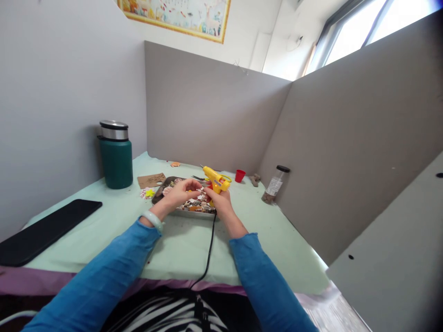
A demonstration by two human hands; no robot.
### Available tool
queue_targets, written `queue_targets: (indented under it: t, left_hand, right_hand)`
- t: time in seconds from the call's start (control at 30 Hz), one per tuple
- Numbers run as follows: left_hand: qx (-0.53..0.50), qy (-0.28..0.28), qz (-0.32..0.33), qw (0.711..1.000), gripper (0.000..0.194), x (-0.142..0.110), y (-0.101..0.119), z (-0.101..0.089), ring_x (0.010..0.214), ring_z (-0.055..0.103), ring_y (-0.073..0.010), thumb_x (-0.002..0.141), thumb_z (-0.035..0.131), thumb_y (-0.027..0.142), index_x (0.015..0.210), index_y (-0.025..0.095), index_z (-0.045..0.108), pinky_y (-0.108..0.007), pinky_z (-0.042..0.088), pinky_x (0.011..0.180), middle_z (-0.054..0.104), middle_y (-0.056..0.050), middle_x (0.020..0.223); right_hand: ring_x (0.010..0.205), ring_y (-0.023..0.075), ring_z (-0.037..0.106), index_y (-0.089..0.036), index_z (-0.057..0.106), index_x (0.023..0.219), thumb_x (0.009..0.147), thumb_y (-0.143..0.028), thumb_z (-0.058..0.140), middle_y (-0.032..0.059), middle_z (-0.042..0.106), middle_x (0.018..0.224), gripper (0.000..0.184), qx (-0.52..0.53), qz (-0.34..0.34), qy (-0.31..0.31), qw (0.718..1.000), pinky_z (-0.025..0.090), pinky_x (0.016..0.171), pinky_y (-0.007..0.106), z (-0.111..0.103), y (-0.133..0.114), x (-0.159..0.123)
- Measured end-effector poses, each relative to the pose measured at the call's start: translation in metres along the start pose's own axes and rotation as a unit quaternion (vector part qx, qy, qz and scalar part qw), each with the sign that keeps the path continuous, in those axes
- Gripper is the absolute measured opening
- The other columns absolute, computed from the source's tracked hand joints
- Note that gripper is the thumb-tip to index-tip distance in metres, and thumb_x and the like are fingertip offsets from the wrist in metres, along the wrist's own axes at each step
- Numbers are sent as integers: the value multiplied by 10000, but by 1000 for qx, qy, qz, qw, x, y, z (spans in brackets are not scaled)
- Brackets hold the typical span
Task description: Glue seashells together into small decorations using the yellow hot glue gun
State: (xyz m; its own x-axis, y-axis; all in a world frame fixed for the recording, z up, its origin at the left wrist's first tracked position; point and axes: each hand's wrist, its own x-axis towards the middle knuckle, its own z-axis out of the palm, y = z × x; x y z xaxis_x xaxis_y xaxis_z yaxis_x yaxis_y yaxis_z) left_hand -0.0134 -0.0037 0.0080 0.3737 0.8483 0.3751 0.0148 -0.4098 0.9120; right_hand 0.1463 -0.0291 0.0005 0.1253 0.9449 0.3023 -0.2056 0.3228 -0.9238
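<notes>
"In the head view, what are the fingers doing?"

"The right hand (pixel 222 204) grasps a yellow glue gun (pixel 216 179) above the metal tray (pixel 197 214) of shells (pixel 200 209). The left hand (pixel 179 194) curls close by, its fingertips bent; I can't tell whether they pinch anything."

"Any advice?"

"I'd point the nozzle (pixel 202 166) away from the left fingers, work over the tray, and leave the black cord (pixel 211 244) slack."

"And around?"

"A pale green cover (pixel 180 251) on the table, a green bottle (pixel 116 161) at left, grey partitions (pixel 214 110), a bright window (pixel 351 39) high at right."
</notes>
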Motion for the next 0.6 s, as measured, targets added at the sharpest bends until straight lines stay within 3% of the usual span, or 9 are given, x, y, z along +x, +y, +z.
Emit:
queue_targets:
  t: [0.2,0.3,0.6]
  left_hand:
    - [-79,25,-25,996,436,-2,5,1,821,634,-175,624,837,376,936,145,640,-355,543,768,660,-48,935]
    - [-83,25,-51,995,431,-3,7,1,783,642,-172,614,847,401,893,127,666,-357,543,769,671,-49,877]
    - [-85,12,-50,995,466,-2,6,2,831,661,-192,589,864,400,935,118,728,-355,538,802,721,-81,935]
  right_hand:
    - [478,88,492,-153,652,923,618,-295,767,-54,575,551,355,16,-6,-23,1000,420,478,213,-1,4,1]
    - [481,87,493,-149,654,920,621,-295,768,-52,574,559,352,11,-8,-22,1000,417,480,212,-2,3,1]
    - [446,87,468,-154,634,919,626,-299,743,-69,538,510,344,-4,-11,-23,1000,387,466,213,-2,3,1]
